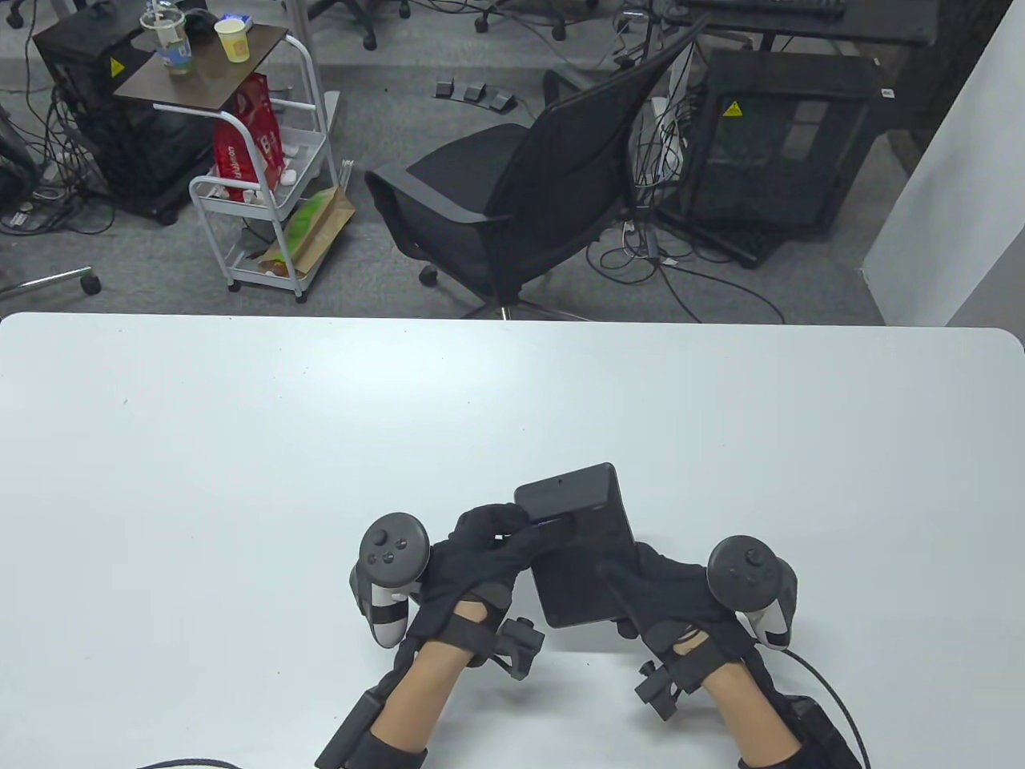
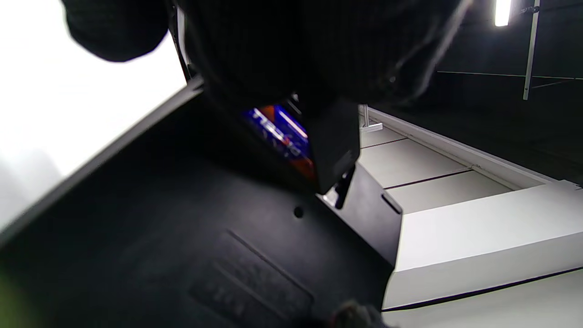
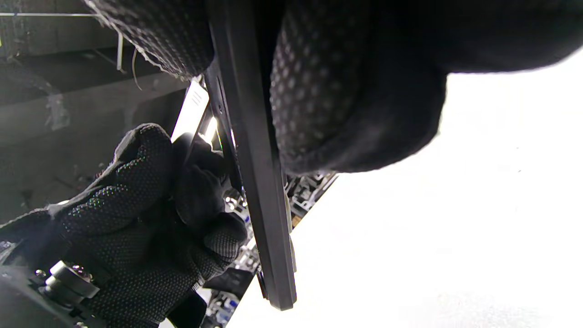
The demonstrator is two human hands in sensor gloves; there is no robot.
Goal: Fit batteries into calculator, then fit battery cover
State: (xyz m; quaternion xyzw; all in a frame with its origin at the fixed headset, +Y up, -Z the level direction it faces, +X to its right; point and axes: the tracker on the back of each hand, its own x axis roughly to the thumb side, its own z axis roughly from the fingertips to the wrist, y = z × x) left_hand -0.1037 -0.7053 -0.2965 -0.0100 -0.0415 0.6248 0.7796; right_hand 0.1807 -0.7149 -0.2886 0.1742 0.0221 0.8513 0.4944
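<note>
**Both hands on the upturned calculator**

A white rounded table carries the work. Between the hands, the flat black plastic calculator is held back-side up. The right hand grips its near right edge, fingers curled around it. The left hand presses a blue-and-orange cylindrical battery into its left side, fingers closed over the battery.

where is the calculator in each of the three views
Table view: the calculator sits low and centre, back face up, between both hands.
Left wrist view: its dark back fills the lower left, with a blue and orange battery showing under the left hand's fingers.
Right wrist view: seen edge-on as a dark slab running down the middle.
Shared landmark: the left hand on the calculator's left side, seen in the right wrist view too.
</note>
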